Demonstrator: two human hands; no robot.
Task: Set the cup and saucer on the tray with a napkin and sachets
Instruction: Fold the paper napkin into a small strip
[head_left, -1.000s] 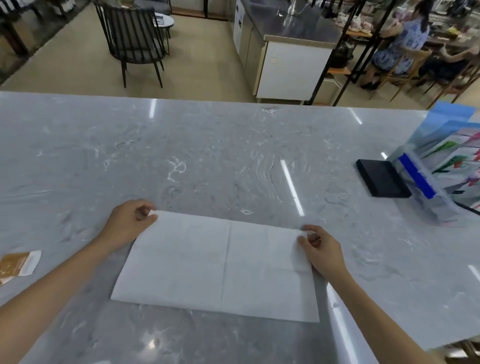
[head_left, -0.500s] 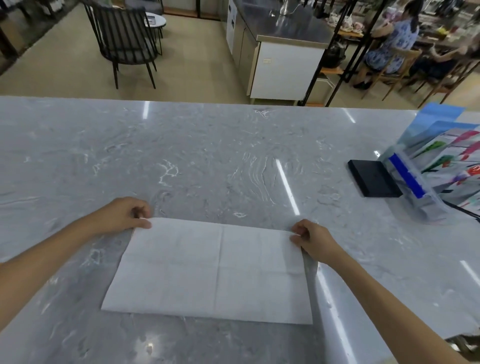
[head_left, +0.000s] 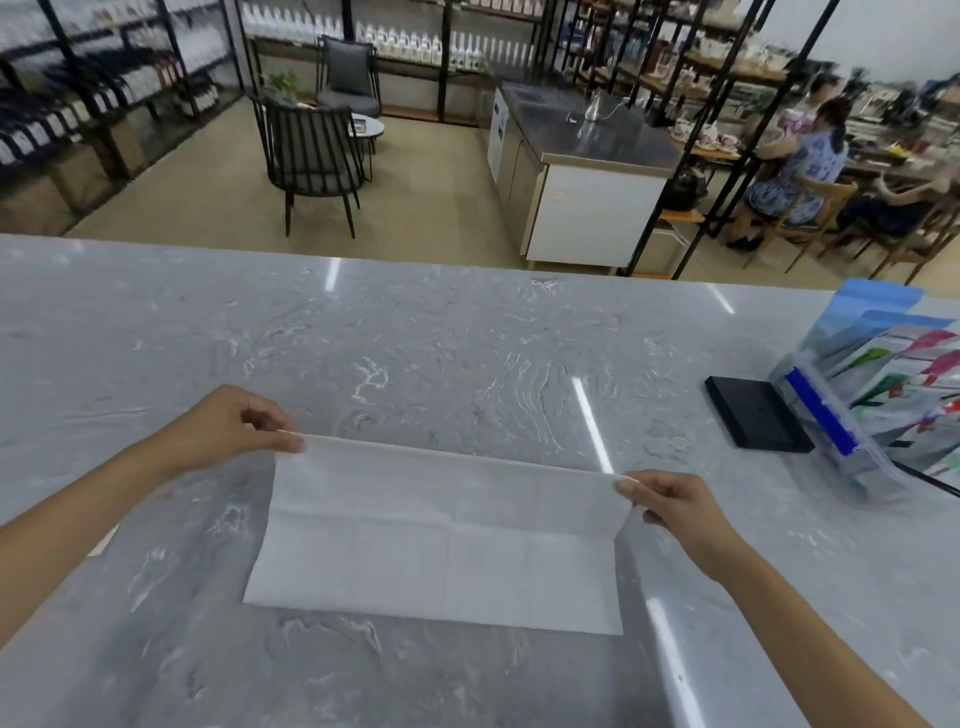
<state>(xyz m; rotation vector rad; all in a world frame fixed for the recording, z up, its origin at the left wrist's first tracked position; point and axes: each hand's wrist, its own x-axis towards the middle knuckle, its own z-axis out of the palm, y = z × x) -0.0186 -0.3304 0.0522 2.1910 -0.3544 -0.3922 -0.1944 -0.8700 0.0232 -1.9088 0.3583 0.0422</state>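
Note:
A white paper napkin (head_left: 441, 540) lies spread on the grey marble counter (head_left: 415, 338), creased down its middle. My left hand (head_left: 234, 426) pinches its far left corner and my right hand (head_left: 670, 501) pinches its far right corner. The far edge is lifted off the counter and held taut between both hands, while the near half stays flat. No cup, saucer, tray or sachets are in view.
A black flat pad (head_left: 756, 418) lies at the right, beside a clear holder of coloured leaflets (head_left: 878, 400). Beyond the counter stand a black chair (head_left: 311, 156), a steel-topped cabinet (head_left: 582, 192) and seated people (head_left: 810, 161).
Both hands have raised the napkin's far edge off the counter and drawn it toward me. The view has tilted up, so the brown sachet at the left is out of frame.

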